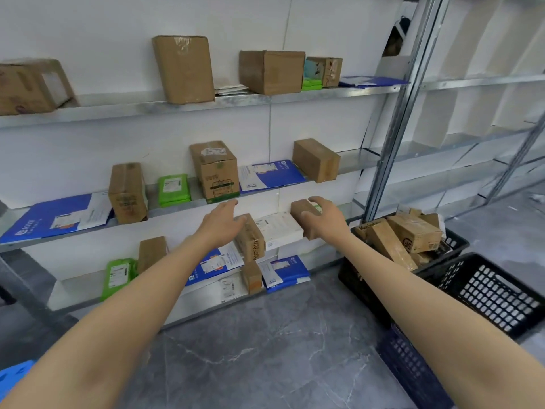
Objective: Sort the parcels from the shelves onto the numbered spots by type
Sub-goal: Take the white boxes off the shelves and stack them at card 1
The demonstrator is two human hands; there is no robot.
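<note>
Basket, R side [442,270]: holding cardboard boxes [413,234], piled loose.
Basket nearer [498,293]: sitting beside it, contents not clear.
R hand [327,215]: gripping small brown box [303,211] at the shelves [177,208].
L hand [224,224]: reaching, fingers spread, holding nothing.

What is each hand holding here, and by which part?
The right hand grips a small brown cardboard box by its right end. The left hand is open, holding nothing.

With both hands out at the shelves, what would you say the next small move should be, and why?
Probably lift the small brown box off its shelf toward the black basket. The right hand is already wrapped around it, that basket already holds brown cartons, and the left hand is open, holding nothing.
</note>
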